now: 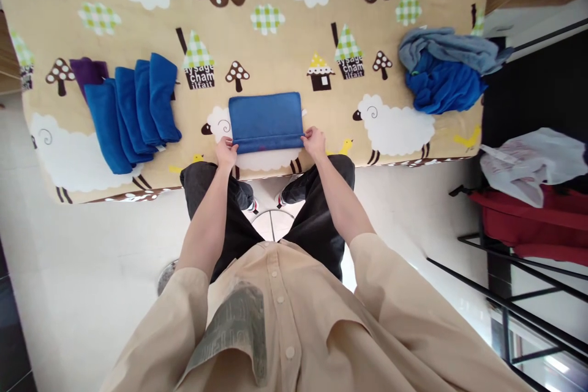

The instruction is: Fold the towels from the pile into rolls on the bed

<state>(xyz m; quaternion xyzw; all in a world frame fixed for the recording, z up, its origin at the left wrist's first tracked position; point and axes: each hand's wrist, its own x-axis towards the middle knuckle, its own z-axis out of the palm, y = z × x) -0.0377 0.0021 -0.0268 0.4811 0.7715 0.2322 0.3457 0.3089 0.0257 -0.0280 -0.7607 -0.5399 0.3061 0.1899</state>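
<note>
A blue cloth (265,115) lies flat in front of me, with a folded strip along its near edge. My left hand (226,152) pinches the near left corner of that strip. On the opposite side, my right hand (314,142) grips the near right corner between thumb and fingers. To the left rests a row of several folded blue cloths (131,113), overlapping one another, with a purple cloth (88,72) at its far end. A loose heap of crumpled blue cloth (445,86) sits at the right, with a grey-blue cloth (452,48) on top.
Everything lies on a bed-like surface with a beige printed cover (275,49), whose near edge is just before my knees. At the right stands a black metal rack (509,303) with red fabric (528,226) and a white plastic bag (535,159). Pale floor tiles (92,269) show below.
</note>
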